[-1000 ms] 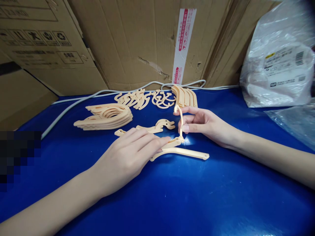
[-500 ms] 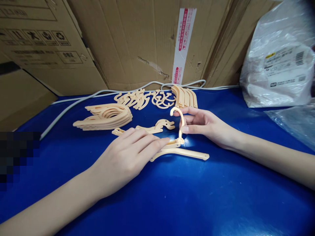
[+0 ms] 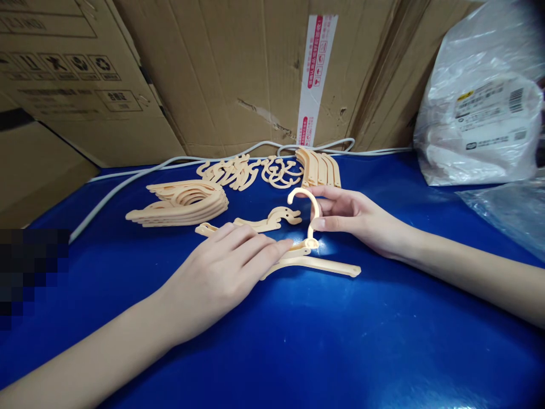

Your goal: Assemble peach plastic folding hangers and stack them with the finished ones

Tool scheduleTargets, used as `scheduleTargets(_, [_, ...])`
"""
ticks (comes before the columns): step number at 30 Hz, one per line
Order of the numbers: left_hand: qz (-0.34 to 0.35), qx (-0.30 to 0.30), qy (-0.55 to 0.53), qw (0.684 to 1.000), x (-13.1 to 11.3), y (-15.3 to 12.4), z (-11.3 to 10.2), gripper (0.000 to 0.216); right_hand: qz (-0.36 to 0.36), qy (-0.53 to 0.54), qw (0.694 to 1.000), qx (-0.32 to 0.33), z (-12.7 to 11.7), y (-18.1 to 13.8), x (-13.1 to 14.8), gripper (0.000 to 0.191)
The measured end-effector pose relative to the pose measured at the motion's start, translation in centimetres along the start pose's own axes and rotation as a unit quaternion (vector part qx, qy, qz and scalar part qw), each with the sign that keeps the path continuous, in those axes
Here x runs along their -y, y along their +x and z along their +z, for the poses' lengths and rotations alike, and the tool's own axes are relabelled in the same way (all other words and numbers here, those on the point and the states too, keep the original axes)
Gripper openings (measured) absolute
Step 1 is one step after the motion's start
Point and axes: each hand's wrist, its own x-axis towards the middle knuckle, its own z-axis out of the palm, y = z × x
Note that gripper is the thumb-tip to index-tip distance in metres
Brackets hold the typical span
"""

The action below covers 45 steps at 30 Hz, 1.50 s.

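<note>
A peach plastic hanger [image 3: 317, 264] lies on the blue table [image 3: 298, 352] between my hands. My left hand [image 3: 221, 272] presses flat on the hanger's left arm, fingers stretched toward its middle. My right hand [image 3: 357, 218] pinches the hanger's hook [image 3: 304, 207], which stands upright from the hanger's centre and curls to the left. Just behind lies another loose hanger piece [image 3: 264, 221].
A stack of hanger arms [image 3: 183, 201] sits at back left, a row of hooks [image 3: 251, 170] and more arms [image 3: 321, 165] behind. A white cable [image 3: 136, 176] runs along cardboard boxes [image 3: 238, 74]. Plastic bags [image 3: 481, 113] lie at right.
The hook in my right hand has turned about its stem, from edge-on to showing its full curve to the left. My left hand has stayed on the hanger.
</note>
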Motion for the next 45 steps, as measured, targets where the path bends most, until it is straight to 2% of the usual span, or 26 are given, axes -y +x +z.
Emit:
scheduleTargets(13, [-0.007,0.006,-0.009,1.0,-0.01,-0.02,0.12,0.031,-0.017,-0.006,1.0,0.004,0.03,-0.08,0.05,0.044])
scheduleTargets(23, [-0.013,0.014,-0.006,1.0,0.19,-0.28,0.33,0.031,-0.024,-0.058,0.998,-0.009,-0.46,-0.15,-0.35,0.049])
scheduleTargets(39, [-0.02,0.022,-0.003,1.0,-0.01,-0.44,0.36,0.033,-0.025,-0.074,0.996,-0.031,-0.07,0.08,-0.14,0.045])
scheduleTargets(45, [-0.024,0.032,-0.002,0.999,-0.09,-0.5,0.41,0.032,-0.059,-0.061,0.996,-0.025,0.21,0.07,-0.03,0.04])
